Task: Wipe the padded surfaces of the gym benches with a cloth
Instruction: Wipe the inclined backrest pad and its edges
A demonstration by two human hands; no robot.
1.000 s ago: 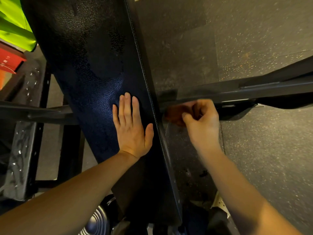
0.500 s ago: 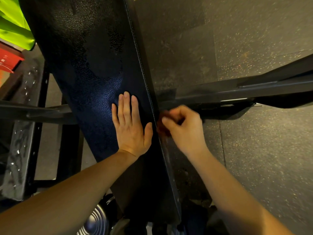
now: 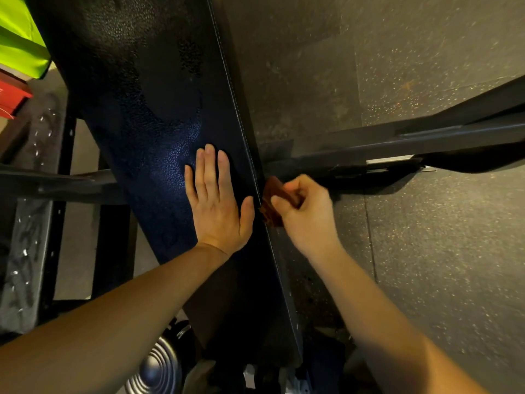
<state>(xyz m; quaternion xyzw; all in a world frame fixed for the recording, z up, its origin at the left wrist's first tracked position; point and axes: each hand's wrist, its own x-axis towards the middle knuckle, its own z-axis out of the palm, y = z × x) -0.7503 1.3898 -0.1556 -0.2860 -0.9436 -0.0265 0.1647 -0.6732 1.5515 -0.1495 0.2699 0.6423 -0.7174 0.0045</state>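
Your left hand (image 3: 217, 206) lies flat on the black bench pad (image 3: 142, 109), just left of the middle of the frame. Its fingers are straight and together and the thumb is spread toward the stitched right edge. It holds nothing and only presses on the padding.

Your right hand (image 3: 305, 214) is curled round a bunched reddish-brown cloth (image 3: 267, 214). The thumb pins the wad against the fingers just right of centre. The cloth touches the side face of the pad, right beside your left thumb and below the stitched seam. A dark steel bar (image 3: 397, 143) crosses the speckled floor (image 3: 426, 265) behind your right hand, toward the right edge of the frame.

The step in hand looks like wiping the pad's right side edge, not its top. The top shows patchy sheen toward the upper part of the frame, which may be damp, though that is hard to tell.

Next, the cloth should run along that edge with steady pressure, up toward the top of the frame or down toward the bottom. Your braced palm can steady the pad while you do it. The bar sits close behind your knuckles, so keep the stroke tight to the pad. Spreading the cloth would help, since the bunched wad covers little of the edge.
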